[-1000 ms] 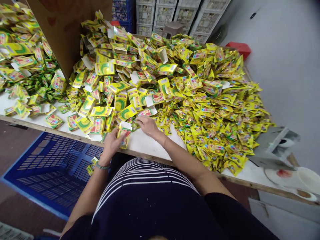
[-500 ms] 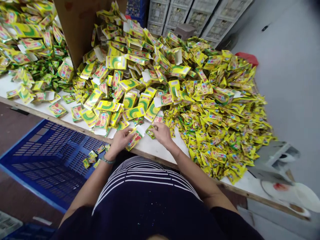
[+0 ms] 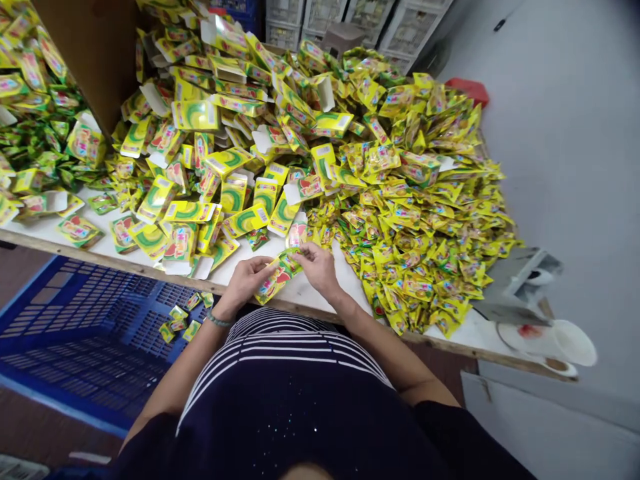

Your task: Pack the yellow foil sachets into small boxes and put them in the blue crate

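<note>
My left hand (image 3: 250,283) grips a small yellow and green carton (image 3: 274,283) with red fruit printed on it, close to the table's front edge. At the carton's upper right end, my right hand (image 3: 317,268) pinches a small green packet (image 3: 290,255), which is at the carton's mouth. How far the packet reaches inside cannot be made out. Just beyond my hands lie loose yellow cartons (image 3: 245,219), several with white flaps sticking out. To the right spreads a large heap of yellow packets (image 3: 415,233).
Below the table edge at left stands a blue crate (image 3: 115,293) with several small cartons inside. A brown cardboard divider (image 3: 75,53) rises at the back left. A grey holder (image 3: 520,283) and a white bowl (image 3: 575,343) occupy the right end. Pale crates (image 3: 325,20) are stacked behind.
My right hand has brought the green packet left to the carton's end; before, it was apart from it over the white table. The view has shifted to the right.
</note>
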Demonstrator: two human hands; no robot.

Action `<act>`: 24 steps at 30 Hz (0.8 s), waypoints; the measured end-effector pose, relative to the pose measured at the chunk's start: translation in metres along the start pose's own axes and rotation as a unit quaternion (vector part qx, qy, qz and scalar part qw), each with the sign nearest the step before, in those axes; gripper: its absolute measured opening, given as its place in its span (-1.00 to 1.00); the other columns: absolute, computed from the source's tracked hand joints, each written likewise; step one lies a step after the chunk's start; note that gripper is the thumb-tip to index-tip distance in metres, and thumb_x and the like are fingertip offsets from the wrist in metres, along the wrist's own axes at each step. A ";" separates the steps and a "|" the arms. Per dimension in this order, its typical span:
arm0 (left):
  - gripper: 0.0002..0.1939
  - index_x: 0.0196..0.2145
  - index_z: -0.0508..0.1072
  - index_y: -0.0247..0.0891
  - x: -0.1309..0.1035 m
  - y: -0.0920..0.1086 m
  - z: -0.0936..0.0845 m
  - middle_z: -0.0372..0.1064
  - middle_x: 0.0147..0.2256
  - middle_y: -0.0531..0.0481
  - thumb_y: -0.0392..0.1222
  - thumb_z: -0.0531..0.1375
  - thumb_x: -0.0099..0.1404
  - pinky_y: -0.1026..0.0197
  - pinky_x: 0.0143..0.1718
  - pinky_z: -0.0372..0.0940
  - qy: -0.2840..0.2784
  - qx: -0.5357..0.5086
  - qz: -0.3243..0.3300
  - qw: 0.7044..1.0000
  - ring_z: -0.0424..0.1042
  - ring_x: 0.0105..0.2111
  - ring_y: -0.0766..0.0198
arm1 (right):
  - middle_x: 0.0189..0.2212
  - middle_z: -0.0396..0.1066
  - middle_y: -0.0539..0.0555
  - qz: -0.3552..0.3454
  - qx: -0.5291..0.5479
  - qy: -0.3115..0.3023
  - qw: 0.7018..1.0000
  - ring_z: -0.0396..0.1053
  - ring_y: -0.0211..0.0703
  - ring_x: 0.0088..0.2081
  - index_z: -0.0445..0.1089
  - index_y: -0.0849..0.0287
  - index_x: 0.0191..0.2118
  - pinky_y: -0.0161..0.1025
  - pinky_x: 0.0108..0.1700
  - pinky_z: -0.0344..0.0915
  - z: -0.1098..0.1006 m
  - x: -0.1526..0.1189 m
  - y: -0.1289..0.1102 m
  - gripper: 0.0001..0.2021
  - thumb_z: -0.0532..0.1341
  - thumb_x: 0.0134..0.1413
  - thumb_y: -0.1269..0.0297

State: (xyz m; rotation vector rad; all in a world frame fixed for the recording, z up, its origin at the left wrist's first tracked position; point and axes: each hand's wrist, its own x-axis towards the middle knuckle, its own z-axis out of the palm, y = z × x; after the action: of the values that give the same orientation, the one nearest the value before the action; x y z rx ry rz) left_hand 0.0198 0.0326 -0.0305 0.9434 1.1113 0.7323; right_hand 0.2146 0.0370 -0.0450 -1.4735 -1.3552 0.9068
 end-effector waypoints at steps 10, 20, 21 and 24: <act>-0.47 -0.24 0.57 -0.33 0.002 0.002 0.012 0.59 -0.42 -0.04 0.03 0.52 -0.10 0.28 -0.41 0.35 -0.024 -0.041 -0.059 0.997 0.51 -0.46 0.27 | -0.57 0.30 -0.06 0.035 0.056 -0.083 0.994 0.23 -0.25 -0.52 0.38 0.12 -0.47 -0.28 -0.45 0.18 -0.009 -0.012 0.009 -0.64 0.33 -0.05 -0.10; -0.46 -0.25 0.57 -0.33 0.015 -0.005 0.017 0.53 -0.48 0.00 0.13 0.47 -0.06 0.32 -0.53 0.24 0.010 0.021 -0.024 0.999 0.42 -0.56 0.34 | -0.19 0.46 0.32 0.040 -0.413 0.087 0.906 0.33 0.15 -0.06 0.42 0.20 -0.32 -0.01 0.02 0.24 -0.053 0.006 0.039 -0.69 0.26 0.14 0.00; -0.46 -0.25 0.57 -0.33 0.016 -0.006 0.017 0.53 -0.48 0.00 0.15 0.46 -0.05 0.32 -0.53 0.24 0.013 0.025 -0.023 0.999 0.42 -0.56 0.33 | -0.20 0.46 0.31 0.040 -0.418 0.066 0.905 0.34 0.14 -0.07 0.40 0.18 -0.36 -0.02 0.01 0.24 -0.052 0.005 0.043 -0.71 0.27 0.13 0.02; -0.45 -0.25 0.56 -0.33 0.015 -0.007 0.015 0.53 -0.48 -0.01 0.17 0.46 -0.06 0.30 -0.51 0.26 0.024 0.033 -0.024 0.999 0.42 -0.55 0.32 | -0.33 0.44 0.15 0.054 -0.377 0.047 0.924 0.36 0.01 -0.21 0.32 0.12 -0.39 -0.12 -0.12 0.25 -0.050 0.002 0.051 -0.75 0.29 0.09 0.06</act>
State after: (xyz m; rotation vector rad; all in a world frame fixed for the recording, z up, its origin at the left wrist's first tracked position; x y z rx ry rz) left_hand 0.0388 0.0385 -0.0405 0.9565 1.2031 0.6863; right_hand 0.2783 0.0332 -0.0776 -2.1506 -1.6550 0.3614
